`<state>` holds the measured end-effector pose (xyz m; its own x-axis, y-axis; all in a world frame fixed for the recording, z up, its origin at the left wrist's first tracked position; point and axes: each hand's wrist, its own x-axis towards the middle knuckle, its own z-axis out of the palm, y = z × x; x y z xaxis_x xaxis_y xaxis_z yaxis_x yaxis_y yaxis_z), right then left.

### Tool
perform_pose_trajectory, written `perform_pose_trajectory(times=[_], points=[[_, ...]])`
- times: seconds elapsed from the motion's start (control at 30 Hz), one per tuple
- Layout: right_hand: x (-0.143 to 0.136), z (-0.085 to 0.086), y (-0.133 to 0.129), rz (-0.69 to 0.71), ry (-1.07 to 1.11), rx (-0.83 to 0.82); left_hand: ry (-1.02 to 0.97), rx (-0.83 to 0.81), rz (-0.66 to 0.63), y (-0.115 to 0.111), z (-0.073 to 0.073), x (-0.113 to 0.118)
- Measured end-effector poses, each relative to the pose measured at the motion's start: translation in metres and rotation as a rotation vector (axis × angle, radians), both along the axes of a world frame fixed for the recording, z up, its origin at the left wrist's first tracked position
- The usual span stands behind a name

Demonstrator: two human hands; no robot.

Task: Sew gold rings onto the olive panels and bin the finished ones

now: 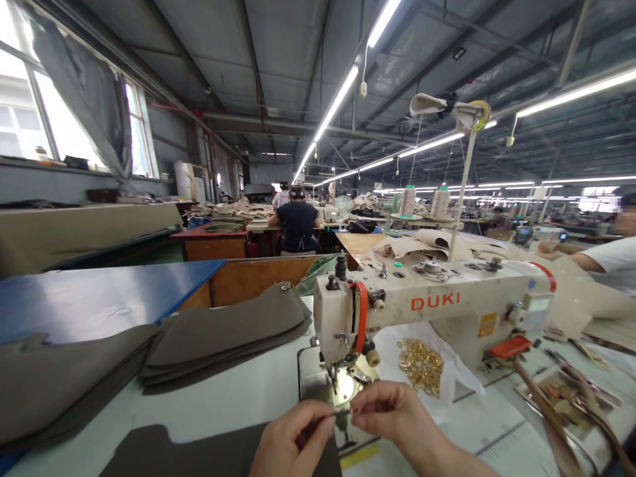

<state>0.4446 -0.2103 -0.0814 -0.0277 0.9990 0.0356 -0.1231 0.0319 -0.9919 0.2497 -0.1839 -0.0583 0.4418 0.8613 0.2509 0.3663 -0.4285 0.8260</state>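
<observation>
Workshop hall with a dark metal roof, fluorescent tubes [339, 103] and a seated person in dark clothing [298, 222] behind a pale green table [223, 401]. On the table stands a cream-coloured sewing machine with red "DUKI" lettering [387, 305]. Near its needle, a small, thin dark piece [342, 413] lies between the hands. Left hand [298, 437]: grip pinched on this piece, above a flat dark grey-brown panel [209, 454]. Right hand [390, 414]: fingertips close together at the piece's other end; whether they clasp it cannot be told. Behind: gold-coloured metal rings [420, 366] on white sheeting [462, 372].
</observation>
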Motion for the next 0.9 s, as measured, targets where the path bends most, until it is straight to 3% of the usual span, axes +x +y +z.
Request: perform_pose_trajectory(times=[0.43,0.7,0.9], points=[[-0.008,0.004,0.001,-0.039,0.102,-0.026,-0.086,-0.170,0.028,0.008,-0.006,0.001],[-0.021,0.018,-0.005,0.039,0.468,-0.302,-0.236,-0.352,-0.073,0.018,-0.019,0.001],[-0.025,0.022,-0.007,0.071,0.548,-0.315,-0.256,-0.417,-0.103,0.018,-0.017,0.002]])
